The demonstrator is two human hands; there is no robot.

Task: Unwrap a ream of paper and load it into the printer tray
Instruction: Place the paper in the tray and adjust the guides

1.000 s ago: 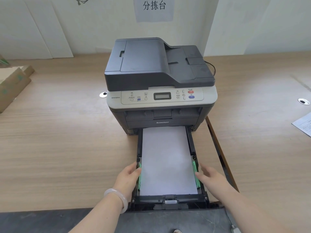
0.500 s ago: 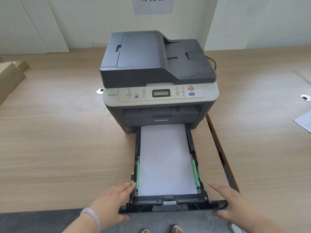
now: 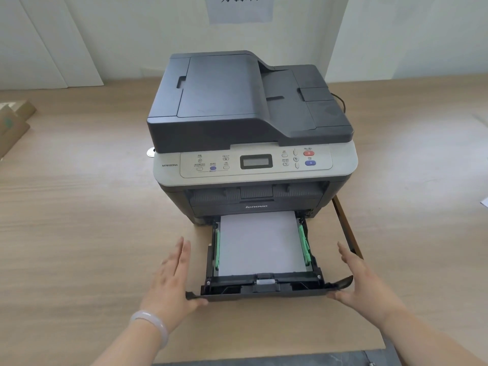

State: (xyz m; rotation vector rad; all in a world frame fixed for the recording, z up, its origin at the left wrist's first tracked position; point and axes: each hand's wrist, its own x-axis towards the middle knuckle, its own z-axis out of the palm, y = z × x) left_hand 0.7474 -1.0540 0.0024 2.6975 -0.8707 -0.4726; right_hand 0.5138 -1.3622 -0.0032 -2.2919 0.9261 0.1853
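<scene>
**Paper sits in the half-open tray**

Paper [image 3: 260,247], a white stack, lies flat in the printer tray [image 3: 264,289], between green side guides [image 3: 303,243]. The tray juts toward the near edge of the wooden table [image 3: 79,233] from the grey printer [image 3: 250,133]. Left hand [image 3: 171,278] and right hand [image 3: 367,283] flank the tray front, fingers spread flat, thumbs touching its corners, grasping nothing.

1 head view looks forward and down (close) over the printer [image 3: 250,133] front.
</scene>
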